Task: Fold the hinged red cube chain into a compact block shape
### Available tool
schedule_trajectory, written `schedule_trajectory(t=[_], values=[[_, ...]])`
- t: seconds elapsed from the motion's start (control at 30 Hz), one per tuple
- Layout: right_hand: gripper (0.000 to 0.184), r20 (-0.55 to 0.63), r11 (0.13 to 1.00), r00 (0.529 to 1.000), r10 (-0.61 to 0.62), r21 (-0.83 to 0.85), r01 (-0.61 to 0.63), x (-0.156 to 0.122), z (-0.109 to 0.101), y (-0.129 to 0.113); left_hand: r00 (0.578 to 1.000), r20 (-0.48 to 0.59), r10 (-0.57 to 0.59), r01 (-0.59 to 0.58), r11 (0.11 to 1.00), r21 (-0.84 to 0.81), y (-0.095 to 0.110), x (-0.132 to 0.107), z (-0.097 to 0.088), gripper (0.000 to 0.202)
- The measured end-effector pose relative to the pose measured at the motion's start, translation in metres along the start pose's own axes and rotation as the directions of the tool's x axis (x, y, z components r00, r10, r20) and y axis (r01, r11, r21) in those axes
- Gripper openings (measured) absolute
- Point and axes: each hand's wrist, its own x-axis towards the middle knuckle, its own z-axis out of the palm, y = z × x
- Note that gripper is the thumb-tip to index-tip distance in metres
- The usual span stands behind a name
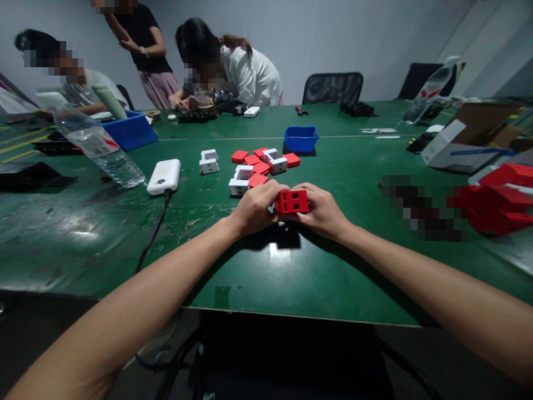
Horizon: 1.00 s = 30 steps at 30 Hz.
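Observation:
A small red plastic block [292, 201] with two dark square holes on its face is held between both my hands, a little above the green table [258, 272]. My left hand [255, 208] has its fingers curled round the block's left end. My right hand [322, 211] grips its right end with closed fingers. Just beyond my hands lies a loose heap of red lids [259, 165] and white housings [240, 182], with another white housing [209, 161] off to the left.
A white power bank [164, 176] with a black cable lies left, beside a tipped water bottle [97, 145]. A blue bin [301, 138] stands behind the heap, a larger blue bin [129, 129] far left. Red parts [502, 200] and a cardboard box [474, 139] are right. Three people are at the far side.

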Motion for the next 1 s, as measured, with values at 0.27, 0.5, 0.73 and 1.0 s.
schedule_trajectory(t=[0.27,0.5,0.73,1.0], values=[[0.018,0.175,0.991,0.978,-0.110,0.096,0.094,-0.0020,0.0006,-0.0012,0.994,-0.043,0.104,-0.102,0.993,0.062,0.0044,0.0021,-0.0037,0.048],[0.014,0.167,0.983,0.974,-0.153,0.123,0.134,-0.0022,0.0008,-0.0002,0.996,-0.015,0.090,-0.088,0.993,0.081,0.0058,0.0025,-0.0030,0.043],[0.027,-0.015,0.986,0.987,-0.159,-0.044,0.159,-0.0027,0.0038,0.0045,0.997,-0.075,0.031,-0.019,0.987,0.158,0.0063,0.0064,-0.0030,0.036],[0.033,-0.106,0.992,0.990,-0.096,-0.093,0.086,-0.0026,0.0009,0.0032,0.998,0.025,-0.049,0.044,0.985,0.166,-0.0023,0.0032,-0.0045,0.044]])
